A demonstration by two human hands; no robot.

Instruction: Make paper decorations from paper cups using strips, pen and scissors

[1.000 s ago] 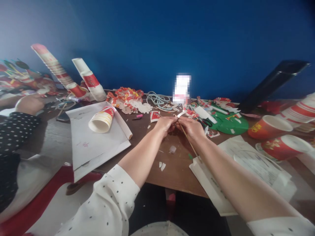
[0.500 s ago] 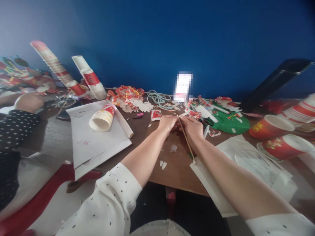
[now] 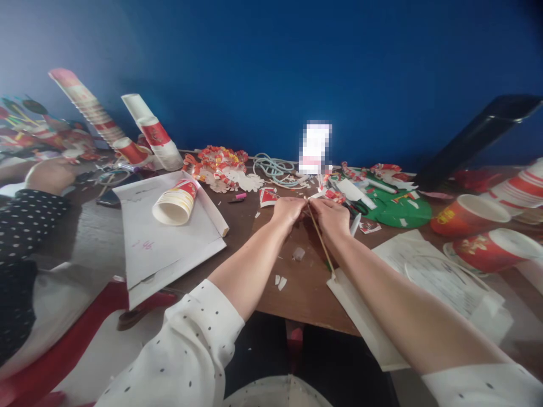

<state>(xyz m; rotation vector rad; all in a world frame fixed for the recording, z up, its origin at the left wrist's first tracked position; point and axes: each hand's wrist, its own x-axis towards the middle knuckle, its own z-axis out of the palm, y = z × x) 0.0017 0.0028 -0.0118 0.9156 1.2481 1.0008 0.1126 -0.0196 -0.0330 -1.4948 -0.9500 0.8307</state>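
My left hand (image 3: pixel 289 211) and my right hand (image 3: pixel 333 216) meet over the middle of the brown table, fingers bent and closed together. From between them a thin wooden stick (image 3: pixel 319 234) slants back toward me, its upper end at the fingertips. My right hand grips the stick; whatever small piece my left fingers pinch is hidden behind the hand. Just left of my left hand lies a cut piece of red and white paper cup (image 3: pixel 268 196). Close to my right hand are a white marker-like tube (image 3: pixel 355 225) and dark-handled scissors (image 3: pixel 358 208).
A red paper cup (image 3: pixel 177 202) lies on a white sheet (image 3: pixel 169 257) at left. Stacked cups (image 3: pixel 159 141) lean near the wall. Paper scraps, a green disc (image 3: pixel 401 209), a blue-white cord (image 3: pixel 275 169) and more cups (image 3: pixel 469 215) surround the hands. A co-worker's hand (image 3: pixel 51 175) is at far left.
Both hands stay together around the stick with hardly any movement. The whole view has shifted very slightly.
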